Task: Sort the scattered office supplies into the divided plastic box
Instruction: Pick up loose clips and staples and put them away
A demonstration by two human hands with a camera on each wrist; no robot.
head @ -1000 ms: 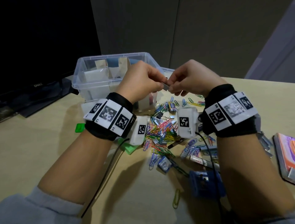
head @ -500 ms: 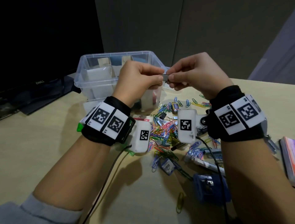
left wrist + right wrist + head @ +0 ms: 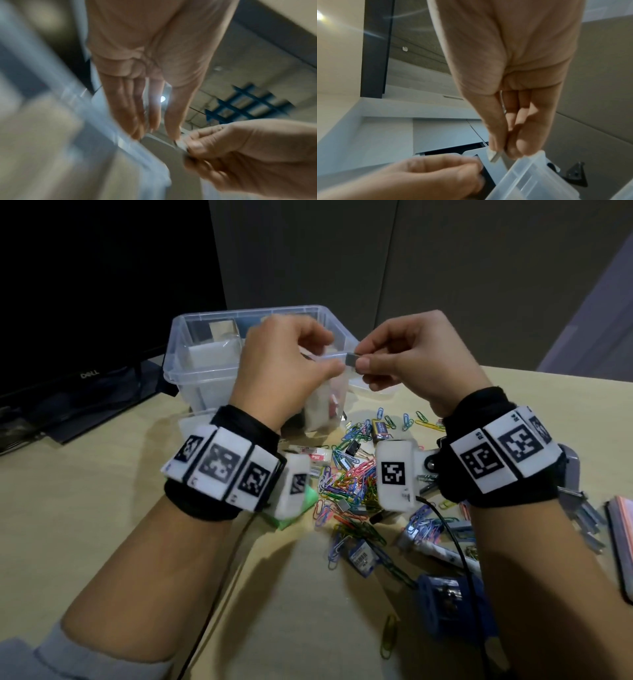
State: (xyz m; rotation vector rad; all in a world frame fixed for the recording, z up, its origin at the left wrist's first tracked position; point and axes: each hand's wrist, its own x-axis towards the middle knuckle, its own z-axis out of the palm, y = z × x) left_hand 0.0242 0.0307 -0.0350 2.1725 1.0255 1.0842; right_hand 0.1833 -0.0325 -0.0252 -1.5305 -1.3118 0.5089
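Observation:
Both hands are raised in front of the clear divided plastic box (image 3: 239,312), above the table. My right hand (image 3: 359,359) pinches a small grey metal bar (image 3: 351,360), which looks like a strip of staples, between thumb and forefinger. The right wrist view shows the same pinch (image 3: 501,151) on the bar (image 3: 494,157), just over a corner of the box (image 3: 530,180). My left hand (image 3: 334,354) is curled, with the thumb tip right beside the bar's left end and the forefinger lifted off it. I see nothing held in it. The left wrist view is blurred.
A heap of coloured paper clips (image 3: 349,481) lies under my wrists, with a black binder clip (image 3: 352,446), a green eraser (image 3: 291,508), a white pen (image 3: 442,553) and a blue plastic item (image 3: 452,611). Metal staple strips (image 3: 579,508) and a notebook (image 3: 620,542) lie right. A dark monitor (image 3: 85,374) stands left.
Both hands rose a little with the bar between them. My left forefinger has come off the bar, which my right hand still pinches.

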